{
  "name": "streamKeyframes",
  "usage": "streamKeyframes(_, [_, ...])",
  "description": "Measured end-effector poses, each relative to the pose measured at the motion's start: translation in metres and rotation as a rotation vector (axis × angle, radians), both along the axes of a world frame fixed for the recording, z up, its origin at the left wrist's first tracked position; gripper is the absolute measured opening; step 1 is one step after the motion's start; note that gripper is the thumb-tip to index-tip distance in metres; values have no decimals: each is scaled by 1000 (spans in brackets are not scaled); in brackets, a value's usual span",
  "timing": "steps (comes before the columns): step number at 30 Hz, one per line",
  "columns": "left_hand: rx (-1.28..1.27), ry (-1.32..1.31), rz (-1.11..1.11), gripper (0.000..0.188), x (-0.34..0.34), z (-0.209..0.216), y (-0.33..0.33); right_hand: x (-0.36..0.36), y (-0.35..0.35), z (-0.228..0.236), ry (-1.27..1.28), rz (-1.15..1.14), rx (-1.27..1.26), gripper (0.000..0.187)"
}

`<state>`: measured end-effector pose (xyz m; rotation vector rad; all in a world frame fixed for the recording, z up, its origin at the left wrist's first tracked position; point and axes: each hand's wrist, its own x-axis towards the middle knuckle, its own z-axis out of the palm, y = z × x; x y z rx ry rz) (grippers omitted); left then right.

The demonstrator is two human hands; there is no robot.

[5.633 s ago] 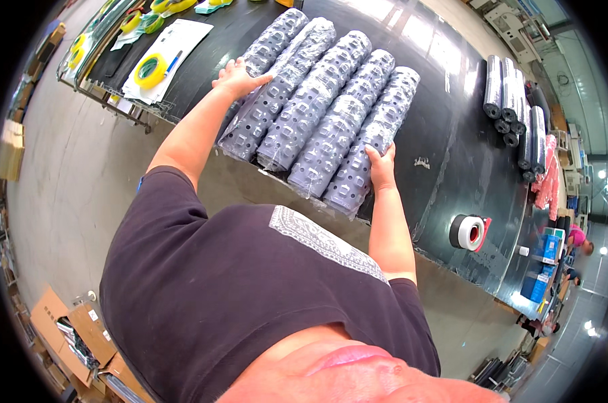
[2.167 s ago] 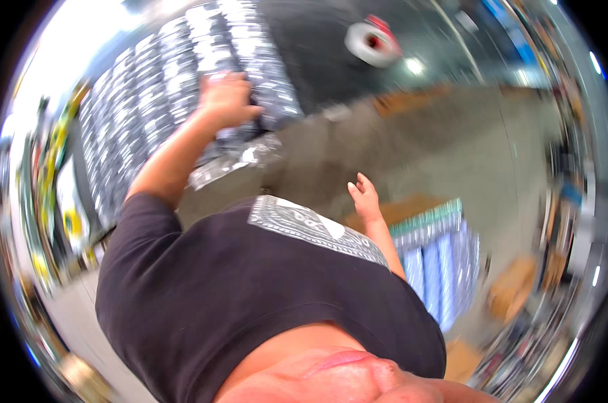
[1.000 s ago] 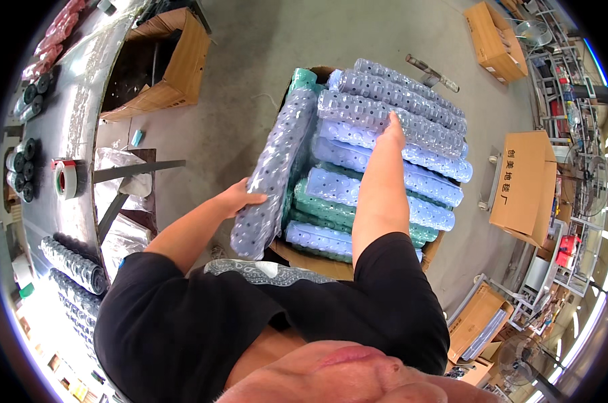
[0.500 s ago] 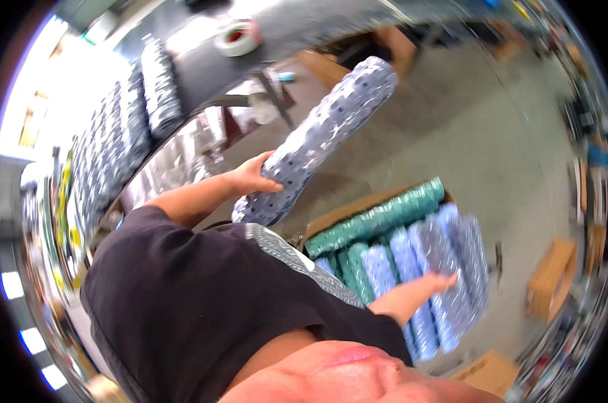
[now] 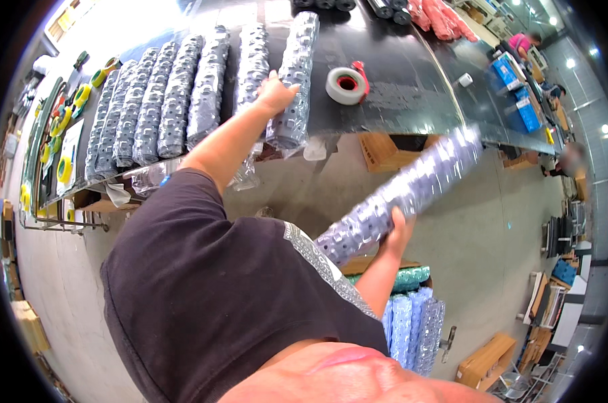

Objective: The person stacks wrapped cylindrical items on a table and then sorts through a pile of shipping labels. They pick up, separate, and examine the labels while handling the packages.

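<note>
At the black worktop (image 5: pixel 404 67) front edge, the left hand (image 5: pixel 275 94) spreads its fingers over a grey, studded, plastic-wrapped roll (image 5: pixel 295 54), while the right hand (image 5: pixel 398 232) curls its round a matching raised roll (image 5: pixel 411 183), whose slick wrapping could let it slip.

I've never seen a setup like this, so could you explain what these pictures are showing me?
There's no machine, just a person working bare-handed, seen from a camera on their own head; its wide lens bends straight edges. The right hand grips a grey roll in clear wrap. The left hand is at the right end of a row of similar rolls on a dark table; whether it grips one is unclear. White tape sits to their right. Below, a box holds blue rolls and a green roll.
</note>
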<state>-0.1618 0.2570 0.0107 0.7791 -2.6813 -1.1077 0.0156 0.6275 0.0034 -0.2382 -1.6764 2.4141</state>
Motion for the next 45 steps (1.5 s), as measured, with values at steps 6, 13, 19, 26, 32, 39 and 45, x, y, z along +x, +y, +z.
streamKeyframes(6, [-623, -95, -660, 51, 8, -9, -55, -217, -176, 38, 214, 368, 401, 69])
streamKeyframes(13, [-621, -48, -572, 54, 30, -32, -160, -324, -298, -1, -97, 684, 1614, 82])
streamKeyframes(19, [-717, 53, -522, 54, -11, -18, -189, -322, -315, -44, 214, 507, 1301, 82])
streamKeyframes(26, [-463, 364, -964, 53, -82, 15, -104, -218, -148, -102, 398, -465, 1179, 43])
streamKeyframes(32, [-474, 452, -1189, 53, -101, -7, 7, -23, 82, -113, -778, -1105, 617, 60])
streamKeyframes(39, [-445, 399, -1731, 55, -93, -25, 273, 115, 309, -185, -845, -1859, -176, 96])
streamKeyframes(45, [-214, 291, -2225, 57, -50, -85, 470, 151, 410, -205, -929, -1894, -566, 105])
